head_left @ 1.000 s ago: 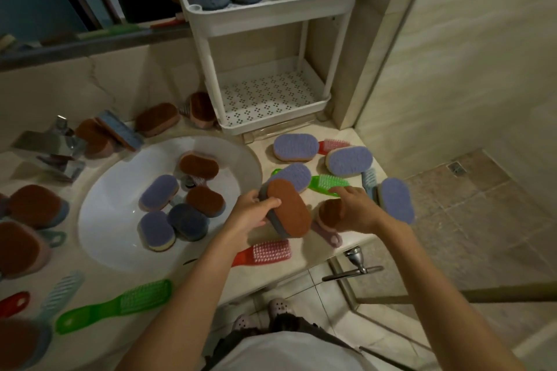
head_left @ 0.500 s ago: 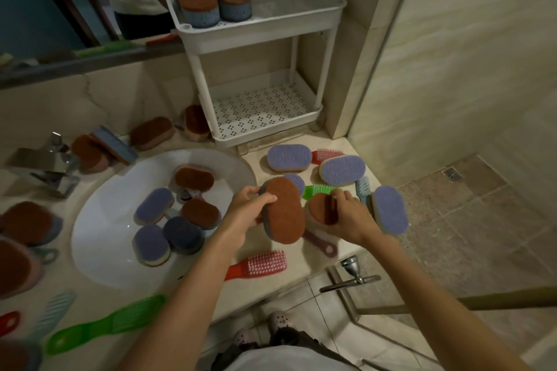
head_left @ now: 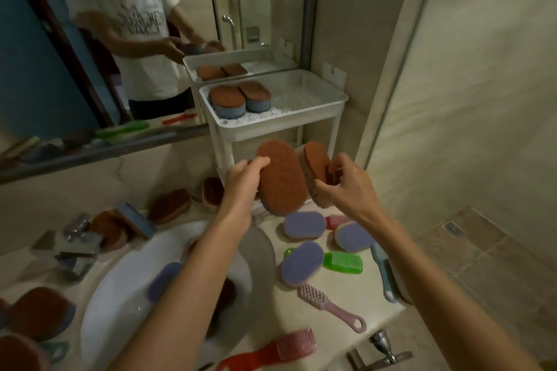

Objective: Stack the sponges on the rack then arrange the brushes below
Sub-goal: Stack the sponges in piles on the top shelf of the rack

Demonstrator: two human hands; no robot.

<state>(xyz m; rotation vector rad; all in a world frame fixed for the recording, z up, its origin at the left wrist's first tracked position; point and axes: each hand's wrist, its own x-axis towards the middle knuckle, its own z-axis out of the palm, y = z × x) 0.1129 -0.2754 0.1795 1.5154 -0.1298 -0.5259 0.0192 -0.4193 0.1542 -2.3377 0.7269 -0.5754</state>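
Note:
My left hand point(head_left: 244, 181) grips a large oval sponge point(head_left: 281, 178), brown side toward me, raised in front of the white rack point(head_left: 271, 125). My right hand point(head_left: 346, 182) holds a second brown-faced sponge point(head_left: 315, 164) just beside it. Both sponges hang below the rack's top tray, which holds two sponges point(head_left: 239, 98) side by side at its left end. The lower shelf is hidden behind my hands. On the counter lie purple-faced sponges point(head_left: 304, 224), a green brush point(head_left: 342, 262), a pink brush point(head_left: 328, 306), a red brush point(head_left: 271, 351) and a blue brush point(head_left: 382, 271).
A white sink point(head_left: 120, 295) at lower left holds several sponges. More sponges point(head_left: 170, 205) line the wall by the tap point(head_left: 72, 245). A mirror point(head_left: 135, 39) stands behind the rack. The counter's edge drops to a tiled floor point(head_left: 482, 256) on the right.
Both hands have lifted their sponges up off the counter and carried them toward the rack. The view has tilted up, showing the top tray and mirror.

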